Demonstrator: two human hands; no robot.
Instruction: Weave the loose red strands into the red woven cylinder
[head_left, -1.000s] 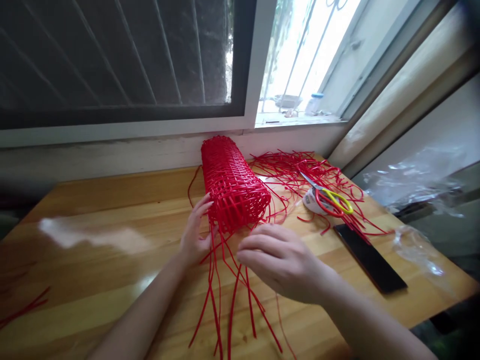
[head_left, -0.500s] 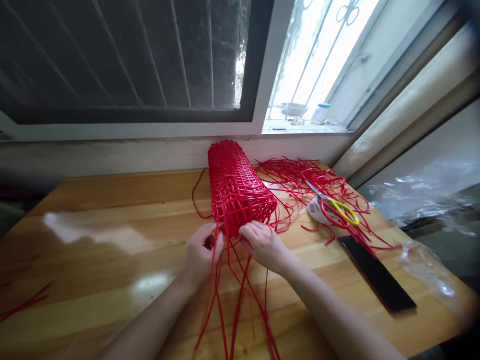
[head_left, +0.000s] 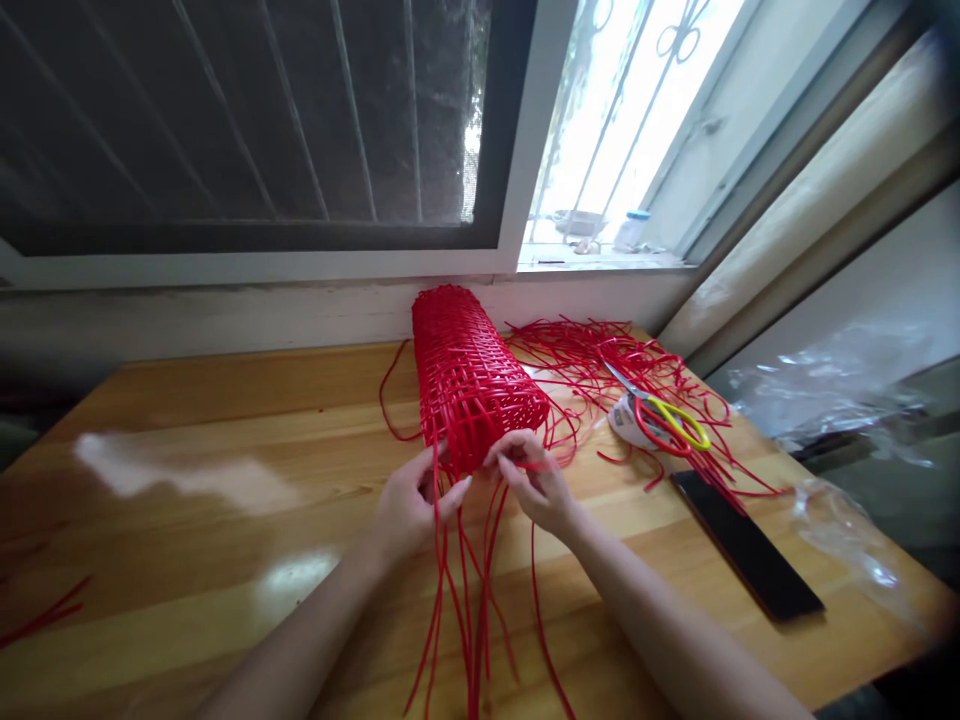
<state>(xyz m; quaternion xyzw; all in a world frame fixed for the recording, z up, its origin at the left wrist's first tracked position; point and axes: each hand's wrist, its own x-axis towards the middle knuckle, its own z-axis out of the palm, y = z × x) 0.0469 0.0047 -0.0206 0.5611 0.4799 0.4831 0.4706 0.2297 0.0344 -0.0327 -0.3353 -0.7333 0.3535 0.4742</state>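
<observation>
A red woven basket [head_left: 472, 370] lies on its side on the wooden table, its open end towards me. Long loose red strands [head_left: 480, 620] hang from its rim towards the front. My left hand [head_left: 414, 505] grips the left of the rim, fingers partly hidden behind strands and thumb stretched across the front. At the right of the rim, my right hand [head_left: 536, 488] has thumb and fingers closed on a red strand [head_left: 534, 465], slightly blurred.
Scissors [head_left: 671, 420] with red and yellow handles rest on a white roll [head_left: 628, 422] at the right. Behind them spreads a pile of red strands [head_left: 592, 350]. A black phone-like slab [head_left: 746, 545] lies nearer me. Crumpled clear plastic [head_left: 847, 530] is at the table's right edge.
My right hand has turned and lifted slightly off the rim, a strand now showing in its fingers. My left thumb has stretched out to the right. The hanging strands have shifted.
</observation>
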